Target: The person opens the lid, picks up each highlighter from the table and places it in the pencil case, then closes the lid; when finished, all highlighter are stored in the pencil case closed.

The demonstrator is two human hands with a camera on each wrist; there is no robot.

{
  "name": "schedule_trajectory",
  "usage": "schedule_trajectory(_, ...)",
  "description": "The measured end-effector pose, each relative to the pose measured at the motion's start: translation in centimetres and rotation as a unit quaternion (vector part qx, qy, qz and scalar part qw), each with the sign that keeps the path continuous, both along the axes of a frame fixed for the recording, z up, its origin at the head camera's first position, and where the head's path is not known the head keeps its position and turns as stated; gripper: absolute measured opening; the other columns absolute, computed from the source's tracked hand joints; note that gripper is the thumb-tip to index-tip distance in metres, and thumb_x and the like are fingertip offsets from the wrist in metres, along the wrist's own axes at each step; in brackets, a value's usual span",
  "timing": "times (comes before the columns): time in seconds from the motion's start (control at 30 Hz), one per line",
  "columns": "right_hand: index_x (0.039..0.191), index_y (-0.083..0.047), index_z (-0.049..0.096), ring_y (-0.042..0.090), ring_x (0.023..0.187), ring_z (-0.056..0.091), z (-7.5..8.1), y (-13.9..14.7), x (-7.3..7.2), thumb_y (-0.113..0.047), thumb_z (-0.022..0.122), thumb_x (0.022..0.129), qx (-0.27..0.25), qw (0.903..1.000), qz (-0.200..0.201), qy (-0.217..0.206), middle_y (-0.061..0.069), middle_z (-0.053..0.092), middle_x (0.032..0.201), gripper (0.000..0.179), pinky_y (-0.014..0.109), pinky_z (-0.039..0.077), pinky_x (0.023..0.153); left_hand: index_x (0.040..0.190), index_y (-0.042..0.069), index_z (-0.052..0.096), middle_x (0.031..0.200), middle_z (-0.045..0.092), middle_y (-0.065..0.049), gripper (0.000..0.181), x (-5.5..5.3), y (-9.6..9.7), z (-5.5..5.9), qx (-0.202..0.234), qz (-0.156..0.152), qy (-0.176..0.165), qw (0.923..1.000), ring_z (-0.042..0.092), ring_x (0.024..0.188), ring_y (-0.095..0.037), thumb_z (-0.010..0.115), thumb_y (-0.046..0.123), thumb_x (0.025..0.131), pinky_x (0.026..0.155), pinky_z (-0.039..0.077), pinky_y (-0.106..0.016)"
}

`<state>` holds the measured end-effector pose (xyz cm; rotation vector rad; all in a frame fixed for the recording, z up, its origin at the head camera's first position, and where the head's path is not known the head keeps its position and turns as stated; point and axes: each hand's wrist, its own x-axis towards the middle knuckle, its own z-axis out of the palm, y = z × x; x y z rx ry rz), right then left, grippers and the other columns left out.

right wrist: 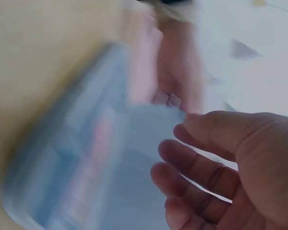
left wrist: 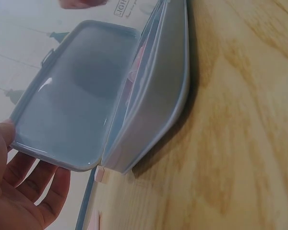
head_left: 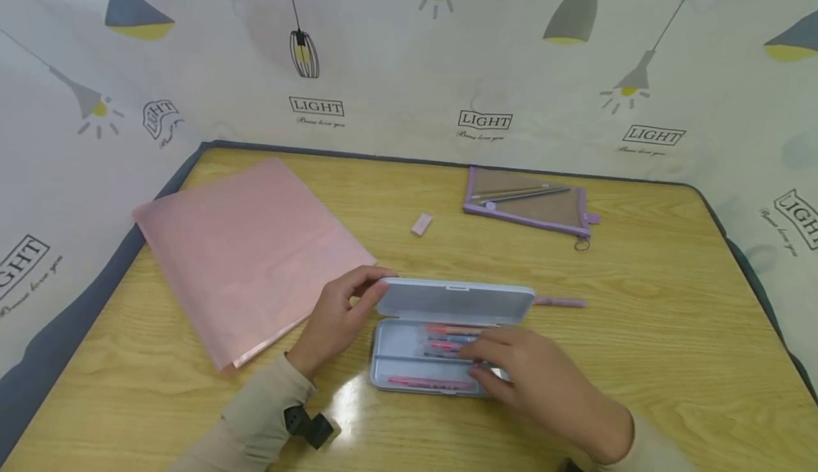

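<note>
A pale blue pencil case [head_left: 397,344] lies on the table with its hinged lid [head_left: 455,302] raised. My left hand [head_left: 335,319] pinches the left corner of that lid, thumb inside and fingers behind, as the left wrist view shows on the lid [left wrist: 72,96]. Several pens [head_left: 442,346] lie in the case's far compartment, and a pink pen [head_left: 427,384] lies in the near one. Over the case's right end hovers my right hand [head_left: 543,383]; its fingers [right wrist: 197,163] are loosely bent with nothing between them. It hides part of the pens.
A pink folder [head_left: 249,252] covers the table's left side. Farther back are a small eraser [head_left: 422,224] and a purple-edged mesh pouch [head_left: 530,209] with slim pencils inside. Behind the lid's right end, a purple pen [head_left: 562,303] lies on the wooden table [head_left: 645,330].
</note>
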<state>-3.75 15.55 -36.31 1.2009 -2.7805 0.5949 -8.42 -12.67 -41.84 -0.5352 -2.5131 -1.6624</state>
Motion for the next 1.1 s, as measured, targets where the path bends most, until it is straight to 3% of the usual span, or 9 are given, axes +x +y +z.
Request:
schedule_trajectory(0.1,0.103,-0.024,0.073,0.0,0.082,0.063,2.1,1.9,-0.8,-0.014,0.077,0.085,-0.039,0.9985,-0.037,0.005,-0.014,0.07,0.094,0.021,0.023,0.053,0.066,0.119,0.018,0.068,0.106,0.071,0.001,0.021,-0.1,0.0,0.0,0.0,0.0,0.002,1.0,0.068,0.088,-0.013,0.055,0.02,0.103,0.077,0.053,-0.03)
schedule_trajectory(0.27,0.106,-0.023,0.072,-0.004,0.075,0.057,3.6,5.8,-3.5,-0.017,0.073,0.091,-0.064,0.9893,-0.116,-0.062,-0.017,0.067,0.089,0.017,0.02,0.049,0.061,0.12,0.017,0.067,0.107,0.071,0.001,0.022,-0.1,-0.1,0.0,-0.003,-0.001,-0.001,1.0,0.068,0.09,-0.014,0.054,0.021,0.103,0.077,0.053,-0.03)
schedule_trajectory(0.37,0.114,-0.018,0.071,0.001,0.079,0.059,2.8,8.1,-5.6,-0.024,0.068,0.095,-0.041,0.9811,-0.144,-0.123,-0.011,0.068,0.091,0.02,0.023,0.051,0.065,0.12,0.016,0.067,0.108,0.071,0.001,0.022,-0.1,-0.1,-0.1,-0.007,0.003,-0.005,1.0,0.067,0.09,-0.013,0.054,0.021,0.103,0.078,0.053,-0.031)
schedule_trajectory(0.5,0.12,-0.011,0.067,0.013,0.089,0.062,0.7,10.3,-7.9,-0.031,0.065,0.096,0.007,0.9689,-0.16,-0.189,-0.002,0.068,0.099,0.031,0.03,0.051,0.073,0.12,0.017,0.067,0.11,0.071,0.001,0.022,0.1,-0.1,-0.2,-0.015,0.009,-0.009,0.9998,0.067,0.091,-0.012,0.054,0.022,0.103,0.08,0.054,-0.032)
schedule_trajectory(0.67,0.112,-0.008,0.069,0.018,0.092,0.059,-2.0,11.7,-9.6,-0.034,0.066,0.096,0.033,0.9534,-0.184,-0.237,0.002,0.067,0.101,0.031,0.034,0.047,0.078,0.119,0.019,0.067,0.109,0.071,0.002,0.021,0.1,-0.1,-0.2,-0.011,0.006,-0.007,0.9999,0.067,0.091,-0.011,0.054,0.022,0.103,0.082,0.054,-0.032)
schedule_trajectory(0.87,0.1,-0.009,0.07,0.015,0.086,0.057,-4.1,12.2,-10.6,-0.034,0.07,0.093,0.036,0.9509,-0.192,-0.24,0.003,0.067,0.096,0.026,0.032,0.046,0.076,0.119,0.018,0.068,0.107,0.071,0.002,0.021,0.1,-0.1,-0.1,-0.006,0.003,-0.005,1.0,0.067,0.09,-0.011,0.054,0.022,0.103,0.081,0.054,-0.032)
schedule_trajectory(1.1,0.096,-0.008,0.069,0.015,0.079,0.05,-4.6,12.2,-10.9,-0.03,0.072,0.091,0.046,0.9537,-0.192,-0.227,0.003,0.063,0.088,0.023,0.029,0.042,0.069,0.12,0.014,0.068,0.106,0.071,0.002,0.023,0.0,-0.1,0.0,-0.006,0.002,-0.007,1.0,0.067,0.09,-0.011,0.054,0.022,0.103,0.081,0.054,-0.032)
